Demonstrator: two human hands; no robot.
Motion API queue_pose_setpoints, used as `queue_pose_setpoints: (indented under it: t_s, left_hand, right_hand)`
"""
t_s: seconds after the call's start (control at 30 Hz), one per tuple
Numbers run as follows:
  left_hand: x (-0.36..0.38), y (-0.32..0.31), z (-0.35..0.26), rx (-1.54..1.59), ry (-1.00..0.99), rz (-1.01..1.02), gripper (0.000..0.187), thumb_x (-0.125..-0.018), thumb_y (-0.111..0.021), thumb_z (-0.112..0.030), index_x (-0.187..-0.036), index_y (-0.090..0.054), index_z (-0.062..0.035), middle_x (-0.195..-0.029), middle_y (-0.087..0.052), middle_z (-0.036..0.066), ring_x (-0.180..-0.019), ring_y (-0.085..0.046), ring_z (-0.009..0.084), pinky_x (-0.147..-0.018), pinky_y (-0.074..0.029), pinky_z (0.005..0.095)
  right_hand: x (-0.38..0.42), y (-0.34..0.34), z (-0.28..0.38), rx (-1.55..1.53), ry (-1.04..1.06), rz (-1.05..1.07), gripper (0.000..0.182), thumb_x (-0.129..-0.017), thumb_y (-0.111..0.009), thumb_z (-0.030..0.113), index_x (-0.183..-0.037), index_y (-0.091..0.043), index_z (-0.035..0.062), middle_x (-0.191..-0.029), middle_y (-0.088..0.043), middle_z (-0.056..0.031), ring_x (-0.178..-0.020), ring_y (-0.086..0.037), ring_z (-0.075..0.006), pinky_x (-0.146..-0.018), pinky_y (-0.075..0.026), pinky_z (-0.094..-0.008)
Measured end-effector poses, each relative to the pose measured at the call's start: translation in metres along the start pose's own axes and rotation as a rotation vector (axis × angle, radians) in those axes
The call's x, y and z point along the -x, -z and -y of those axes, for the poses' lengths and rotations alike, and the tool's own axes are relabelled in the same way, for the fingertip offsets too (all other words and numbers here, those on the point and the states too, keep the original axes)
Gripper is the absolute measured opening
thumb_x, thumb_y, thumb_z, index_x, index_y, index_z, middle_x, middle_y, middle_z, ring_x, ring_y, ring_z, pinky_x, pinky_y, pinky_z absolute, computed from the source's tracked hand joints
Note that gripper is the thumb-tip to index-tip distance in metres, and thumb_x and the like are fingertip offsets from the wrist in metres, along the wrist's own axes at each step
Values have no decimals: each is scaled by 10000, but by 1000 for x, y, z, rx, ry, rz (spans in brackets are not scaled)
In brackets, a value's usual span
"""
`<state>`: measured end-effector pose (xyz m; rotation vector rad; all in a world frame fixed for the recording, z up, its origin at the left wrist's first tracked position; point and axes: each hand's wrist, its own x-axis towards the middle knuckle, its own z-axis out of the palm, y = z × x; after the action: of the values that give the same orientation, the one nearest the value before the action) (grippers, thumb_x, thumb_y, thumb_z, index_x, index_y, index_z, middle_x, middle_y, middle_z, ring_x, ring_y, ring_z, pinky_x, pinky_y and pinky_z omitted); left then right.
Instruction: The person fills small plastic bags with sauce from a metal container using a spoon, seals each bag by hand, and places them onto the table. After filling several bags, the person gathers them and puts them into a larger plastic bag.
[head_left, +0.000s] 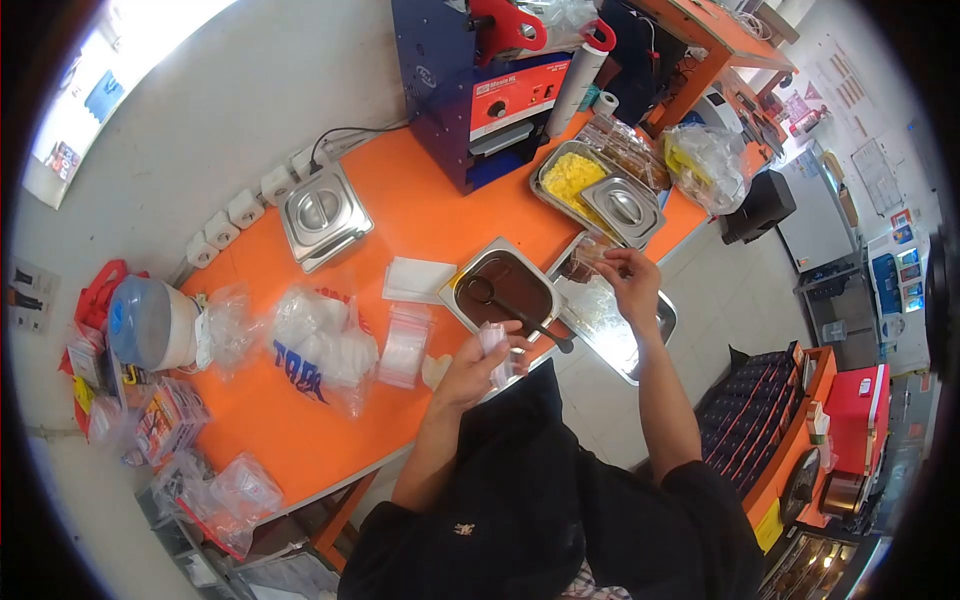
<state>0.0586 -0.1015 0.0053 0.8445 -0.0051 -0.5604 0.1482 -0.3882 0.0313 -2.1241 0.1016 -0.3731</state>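
Observation:
My left hand [468,376] is closed round a small stack of clear plastic bags [493,345], near the front edge of the orange table. My right hand [632,284] is raised over a shiny metal tray [612,328] and pinches a small clear plastic bag [592,250] by its edge. Between the hands stands a steel pan [548,287] of dark brown sauce [512,283]. A black ladle [540,328] rests in it, its handle leaning over the near rim. More flat clear bags [405,345] lie left of the pan, below a white sheet [418,279].
Yellow chopped food [573,176] fills a steel pan at the back, partly under a lid [624,207]. A lidded steel container [325,215] and a blue-and-red machine [480,110] stand by the wall. A printed plastic bag [325,345] and a white tub [152,322] are at left.

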Motion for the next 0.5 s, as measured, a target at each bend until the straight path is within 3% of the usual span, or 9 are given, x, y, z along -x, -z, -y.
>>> queue_pose_setpoints:
  t_s: [0.17, 0.27, 0.33, 0.4, 0.5]
  left_hand:
    - [5, 12, 12, 184, 83, 19, 429, -1020, -527, -82, -1431, -415, -25, -1016, -601, 105, -712, -511, 93, -660, -509, 308]
    - [4, 13, 15, 236, 94, 114, 445, -1005, -554, -78, -1429, -420, -52, -960, -566, 78, -680, -439, 66, -631, -457, 276]
    - [6, 10, 15, 241, 88, 118, 441, -1006, -560, -88, -1425, -426, -64, -939, -547, 64, -680, -431, 61, -628, -443, 271]
    - [7, 8, 11, 268, 82, 154, 435, -1010, -576, -109, -1421, -434, -81, -913, -524, 42, -682, -423, 58, -637, -439, 270]
    - [6, 7, 13, 287, 84, 189, 415, -1017, -575, -121, -1407, -440, -85, -928, -528, 37, -703, -460, 66, -643, -451, 272]
  right_hand:
    - [-20, -28, -71, 105, -2, 11, 209, -808, -804, 22, -978, -685, 3, -807, -725, -56, -745, -669, -91, -697, -511, -250]
    - [-30, -40, -102, 81, -51, 26, 185, -818, -786, 17, -973, -686, 5, -864, -730, -78, -792, -685, -141, -731, -525, -283]
    - [-28, -49, -71, 281, 268, -168, 169, -816, -779, 23, -960, -691, 10, -947, -729, -108, -886, -693, -224, -790, -529, -334]
    - [-7, -56, -9, 117, 237, -41, 199, -803, -787, 44, -981, -704, 10, -1007, -719, -129, -962, -680, -288, -843, -521, -374]
    - [43, -46, 93, -85, 353, 591, 255, -772, -821, 86, -1005, -733, 30, -974, -709, -110, -935, -673, -290, -845, -516, -370]
